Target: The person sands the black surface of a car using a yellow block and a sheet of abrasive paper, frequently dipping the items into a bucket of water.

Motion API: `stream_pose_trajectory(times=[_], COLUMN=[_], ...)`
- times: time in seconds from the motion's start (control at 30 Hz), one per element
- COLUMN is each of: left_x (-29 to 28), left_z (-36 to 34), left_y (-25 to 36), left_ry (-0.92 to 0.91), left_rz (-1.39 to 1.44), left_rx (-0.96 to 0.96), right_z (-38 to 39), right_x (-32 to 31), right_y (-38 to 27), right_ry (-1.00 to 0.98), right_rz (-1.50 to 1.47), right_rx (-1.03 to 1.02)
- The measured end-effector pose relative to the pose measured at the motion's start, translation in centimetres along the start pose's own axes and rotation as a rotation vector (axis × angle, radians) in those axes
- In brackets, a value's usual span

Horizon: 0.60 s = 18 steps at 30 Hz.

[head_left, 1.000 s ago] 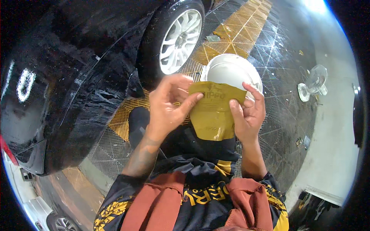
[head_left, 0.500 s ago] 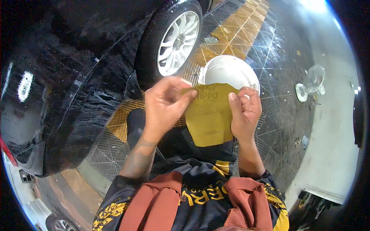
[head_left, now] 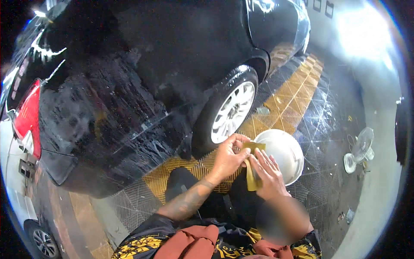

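Observation:
In front of my knees, a piece of yellow-olive sandpaper [head_left: 253, 183] is folded between my two hands. My left hand [head_left: 227, 160] pinches its upper left part between thumb and curled fingers. My right hand [head_left: 269, 175] lies along its right side, the fingers straight and pressed onto it, hiding much of the sheet. Whether the fold wraps around anything, I cannot tell. Just beyond my right hand stands a white bucket [head_left: 284, 151].
A wet black car [head_left: 142, 82] fills the left and far side, with a red tail light [head_left: 29, 118] and a white-spoked wheel [head_left: 234, 113]. Grey and yellow grid tiles [head_left: 297, 93] cover the floor. A fan [head_left: 363, 144] sits by the right wall.
The sandpaper, spread out before, is now folded smaller. My hands have come together, and the right fingers have straightened over the sheet. The view has shifted, showing more of the car.

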<state>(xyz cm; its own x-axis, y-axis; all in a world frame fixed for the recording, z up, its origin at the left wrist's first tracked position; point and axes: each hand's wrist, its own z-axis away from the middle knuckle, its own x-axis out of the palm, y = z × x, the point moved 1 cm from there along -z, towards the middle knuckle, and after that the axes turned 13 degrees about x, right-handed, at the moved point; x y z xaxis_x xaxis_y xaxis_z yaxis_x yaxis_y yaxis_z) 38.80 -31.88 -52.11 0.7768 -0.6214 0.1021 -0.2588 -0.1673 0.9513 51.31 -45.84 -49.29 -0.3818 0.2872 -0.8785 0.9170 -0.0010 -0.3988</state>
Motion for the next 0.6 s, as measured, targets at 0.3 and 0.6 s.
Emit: stream_pose_trajectory(times=[0.3, 0.6], left_x=[-11.8, -27.0], left_z=[-0.7, -7.8], left_y=[16.1, 48.8], left_ry=[0.016, 0.502], left_rz=[-0.621, -1.985], left_rx=[0.649, 1.168], right_z=[2.5, -0.4], right_x=[9.3, 25.0], right_y=[21.1, 32.8], right_ry=[-0.425, -1.104], right_rz=[0.311, 0.369], right_rx=[0.594, 0.800])
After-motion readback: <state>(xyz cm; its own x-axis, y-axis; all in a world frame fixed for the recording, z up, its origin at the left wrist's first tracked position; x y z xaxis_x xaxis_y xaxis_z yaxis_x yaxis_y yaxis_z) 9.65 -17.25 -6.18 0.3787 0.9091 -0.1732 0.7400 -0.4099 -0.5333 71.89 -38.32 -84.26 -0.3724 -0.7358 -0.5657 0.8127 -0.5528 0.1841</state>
